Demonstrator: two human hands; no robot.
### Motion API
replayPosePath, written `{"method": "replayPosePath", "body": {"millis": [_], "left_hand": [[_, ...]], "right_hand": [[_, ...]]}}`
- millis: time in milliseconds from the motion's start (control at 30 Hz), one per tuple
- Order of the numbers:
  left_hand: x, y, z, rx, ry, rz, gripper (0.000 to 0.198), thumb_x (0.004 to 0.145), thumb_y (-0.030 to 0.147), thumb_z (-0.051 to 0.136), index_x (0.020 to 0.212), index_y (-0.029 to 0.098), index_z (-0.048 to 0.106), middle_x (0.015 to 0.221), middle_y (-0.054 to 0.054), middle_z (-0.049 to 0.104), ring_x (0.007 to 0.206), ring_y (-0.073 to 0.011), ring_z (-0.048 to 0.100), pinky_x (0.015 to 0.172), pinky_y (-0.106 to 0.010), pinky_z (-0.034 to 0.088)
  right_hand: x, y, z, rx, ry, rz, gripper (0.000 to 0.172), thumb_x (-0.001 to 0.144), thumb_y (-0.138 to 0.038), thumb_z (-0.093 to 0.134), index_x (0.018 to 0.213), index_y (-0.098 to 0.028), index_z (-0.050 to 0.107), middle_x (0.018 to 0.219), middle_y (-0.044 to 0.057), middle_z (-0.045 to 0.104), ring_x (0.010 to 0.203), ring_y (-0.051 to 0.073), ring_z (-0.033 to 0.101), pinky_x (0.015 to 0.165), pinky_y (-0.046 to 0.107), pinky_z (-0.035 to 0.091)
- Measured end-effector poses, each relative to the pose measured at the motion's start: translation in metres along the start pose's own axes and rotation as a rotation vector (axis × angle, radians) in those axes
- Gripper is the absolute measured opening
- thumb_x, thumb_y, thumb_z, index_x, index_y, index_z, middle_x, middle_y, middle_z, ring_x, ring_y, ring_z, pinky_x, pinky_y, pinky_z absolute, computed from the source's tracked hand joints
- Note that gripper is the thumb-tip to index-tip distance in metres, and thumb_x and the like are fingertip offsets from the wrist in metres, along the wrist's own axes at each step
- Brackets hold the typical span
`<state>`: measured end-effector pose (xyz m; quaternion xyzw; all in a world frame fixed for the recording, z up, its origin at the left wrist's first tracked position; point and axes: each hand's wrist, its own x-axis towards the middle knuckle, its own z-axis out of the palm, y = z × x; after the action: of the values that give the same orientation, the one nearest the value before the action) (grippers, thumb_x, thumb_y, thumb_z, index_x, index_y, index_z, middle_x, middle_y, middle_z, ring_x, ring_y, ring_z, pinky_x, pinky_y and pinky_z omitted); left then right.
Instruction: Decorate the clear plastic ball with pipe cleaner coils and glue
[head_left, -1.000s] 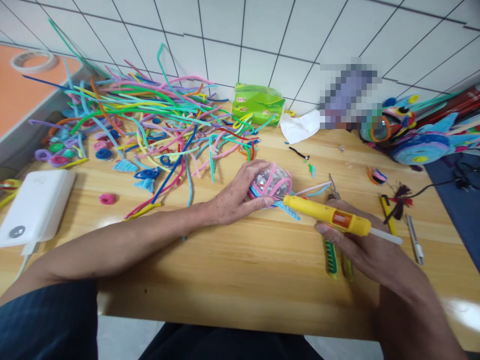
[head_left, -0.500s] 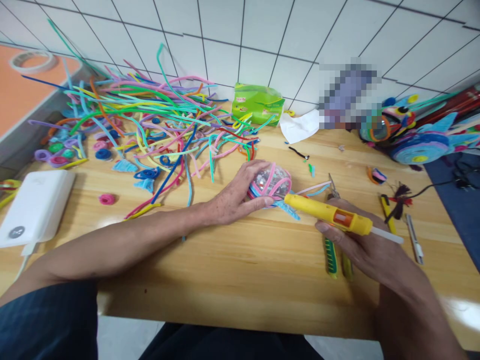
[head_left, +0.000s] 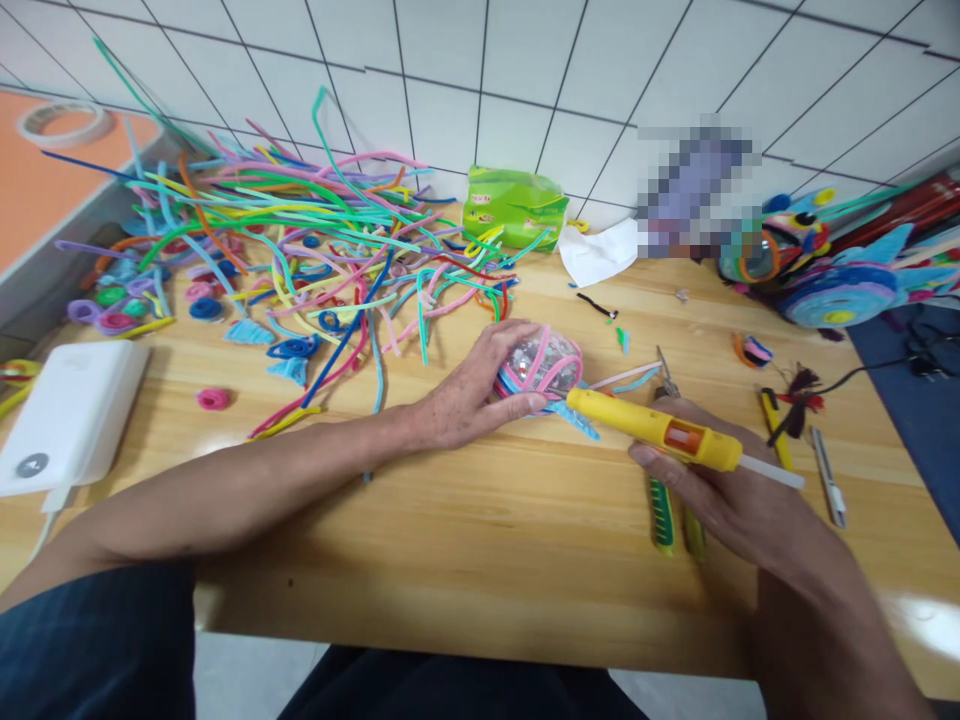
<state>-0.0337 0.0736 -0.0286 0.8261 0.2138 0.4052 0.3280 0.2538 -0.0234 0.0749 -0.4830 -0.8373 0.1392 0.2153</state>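
My left hand (head_left: 487,390) is closed around the side of a rounded craft piece (head_left: 551,362), a clear, glittery ball crossed by pink pipe cleaners, with blue ones at its base. A blue fin-like piece (head_left: 576,420) sticks out below it. In my right hand (head_left: 705,480) is a yellow hot glue gun (head_left: 652,425), its nozzle by the craft piece's lower right edge. A white glue stick (head_left: 772,472) pokes out of its rear. Partly hidden under that hand lie pliers (head_left: 661,515) with green and yellow handles.
Many coloured pipe cleaners (head_left: 300,215) heap at the back left. A white power bank (head_left: 75,415) lies at left, a green packet (head_left: 515,208) by the wall. Right are a utility knife (head_left: 828,478), a yellow tool (head_left: 776,428), a black cable and a blue pipe-cleaner fish (head_left: 844,290).
Almost nothing differs. The glue gun and my right hand have shifted very slightly left; my left hand keeps its hold on the craft piece.
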Motion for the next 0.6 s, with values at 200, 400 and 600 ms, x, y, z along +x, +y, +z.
{"method": "replayPosePath", "body": {"millis": [200,400,600], "left_hand": [[0.0,0.0006,-0.0008,0.023,-0.019,-0.023,0.078,0.103,0.049,0.069,0.168,0.028,0.031,0.164,-0.018,0.045,0.156,-0.0363,0.044,0.133,-0.059,0.04],[0.0004,0.0003,-0.0012,0.014,-0.011,-0.013,0.077,0.103,0.048,0.069,0.167,0.029,0.032,0.164,-0.017,0.046,0.156,-0.0356,0.045,0.132,-0.059,0.041],[0.0,-0.0008,-0.0003,0.01,-0.003,-0.016,0.077,0.103,0.048,0.07,0.167,0.029,0.032,0.163,-0.017,0.046,0.155,-0.0358,0.045,0.131,-0.059,0.041]], "right_hand": [[-0.0013,0.0046,0.0019,0.053,0.005,-0.001,0.011,0.108,-0.032,0.061,0.098,-0.027,0.061,0.088,-0.001,0.069,0.068,0.016,0.067,0.063,0.026,0.056],[-0.0026,0.0076,0.004,0.04,0.029,0.004,0.009,0.108,-0.033,0.061,0.103,-0.026,0.064,0.089,0.0,0.069,0.072,0.017,0.069,0.065,0.028,0.057],[-0.002,0.0089,0.0064,0.05,0.032,-0.002,0.009,0.107,-0.03,0.062,0.112,-0.026,0.069,0.092,0.0,0.073,0.074,0.017,0.071,0.066,0.028,0.056]]}}
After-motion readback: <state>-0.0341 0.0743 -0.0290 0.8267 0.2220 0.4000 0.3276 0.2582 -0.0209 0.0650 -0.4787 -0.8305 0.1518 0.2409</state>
